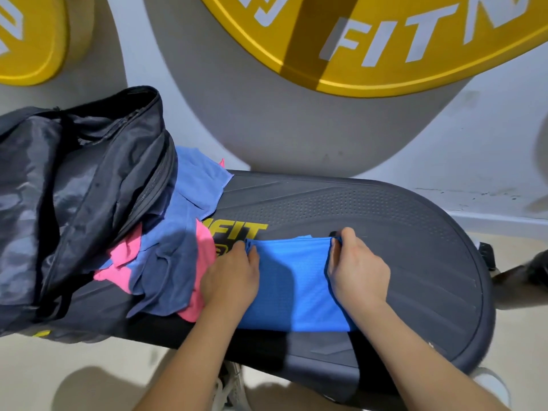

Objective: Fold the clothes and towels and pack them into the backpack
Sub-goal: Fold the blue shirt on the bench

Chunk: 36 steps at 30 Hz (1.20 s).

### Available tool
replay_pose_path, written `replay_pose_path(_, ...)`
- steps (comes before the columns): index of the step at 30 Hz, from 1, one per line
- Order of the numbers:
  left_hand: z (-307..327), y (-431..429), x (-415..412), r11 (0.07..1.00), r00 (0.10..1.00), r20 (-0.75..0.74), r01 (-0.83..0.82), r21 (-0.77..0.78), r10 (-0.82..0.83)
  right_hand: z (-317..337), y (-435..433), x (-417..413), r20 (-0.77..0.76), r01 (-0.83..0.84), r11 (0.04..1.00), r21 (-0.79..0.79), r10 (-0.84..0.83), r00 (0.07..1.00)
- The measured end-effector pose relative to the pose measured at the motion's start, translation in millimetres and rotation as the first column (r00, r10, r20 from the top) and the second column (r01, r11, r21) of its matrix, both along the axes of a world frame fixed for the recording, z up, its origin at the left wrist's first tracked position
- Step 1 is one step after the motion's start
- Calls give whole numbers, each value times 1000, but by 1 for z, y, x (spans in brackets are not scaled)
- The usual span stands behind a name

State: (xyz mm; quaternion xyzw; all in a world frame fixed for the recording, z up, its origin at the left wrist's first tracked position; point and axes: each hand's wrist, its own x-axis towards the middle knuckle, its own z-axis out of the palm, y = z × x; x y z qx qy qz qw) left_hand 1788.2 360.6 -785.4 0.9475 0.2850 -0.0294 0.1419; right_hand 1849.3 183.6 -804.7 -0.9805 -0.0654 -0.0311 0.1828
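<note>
1. Blue cloth (292, 286): bright blue, mesh-like weave, lying flat as a folded rectangle on the near middle of the platform (385, 218).
2. Left hand (229, 277): on the cloth's left edge, fingertips curled and pinching the far left corner.
3. Right hand (357, 274): on the right edge, thumb and fingers pinching the far right corner. The far edge is taut between the two hands.
4. Pile of cloths (175, 247): pink, navy and paler blue pieces, loose and crumpled, just left of the left hand, touching the backpack.
5. Backpack (74, 203): dark grey, on the platform's left end, zip open, mouth gaping toward the pile.
6. Platform: dark grey, oval, dotted surface, yellow lettering partly covered by the cloths.
7. Wall (489, 137): pale, with a big yellow sign (385, 40) in white letters.
8. Shoe (231, 387): white, on the floor under the near edge.
</note>
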Motion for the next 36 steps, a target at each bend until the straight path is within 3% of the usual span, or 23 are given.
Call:
replay_pose_path(4,8,0,9,996,987,-150,71,51,-63,1,-2,4,-20,-16,1000,-24,15,1000)
replay_pose_path(7,11,4,16,998,974,-218,57,-26,-61,5,-6,13,-84,-68,996,-60,62,994)
replay_pose_path(10,12,8,15,988,982,-181,-79,-131,54,11,-9,19,-144,-73,996,-43,66,987)
replay_pose_path(15,25,-6,8,995,986,-139,-93,-27,89,18,-7,22,-202,-46,999,-16,42,978)
replay_pose_path(18,22,-7,6,990,995,69,-77,119,69,19,-5,24,-221,-46,998,-32,38,974)
replay_pose_path(19,20,-10,4,986,978,207,-34,160,1,18,-4,24,-218,-45,998,-40,35,975)
replay_pose_path(21,11,-22,-1,955,877,396,199,219,-273,18,-4,24,-205,-40,998,-49,29,978)
replay_pose_path(23,-2,-35,-7,866,805,329,417,277,-493,17,-3,23,-190,-30,998,-56,19,982)
replay_pose_path(26,-19,-40,-16,865,872,109,445,231,-477,15,-2,21,-158,-20,998,-59,11,987)
replay_pose_path(29,-27,-40,-20,851,872,30,468,239,-488,16,-3,21,-157,-3,999,-45,-5,988)
replay_pose_path(32,-27,-43,-19,848,871,12,474,239,-490,24,-2,11,68,-9,1000,-21,11,998)
replay_pose_path(34,-27,-43,-19,856,877,5,468,220,-481,25,3,-6,206,-147,989,9,142,968)
replay_pose_path(36,-25,-43,-19,853,870,-5,485,195,-494,13,4,-24,176,-350,937,-15,347,921)
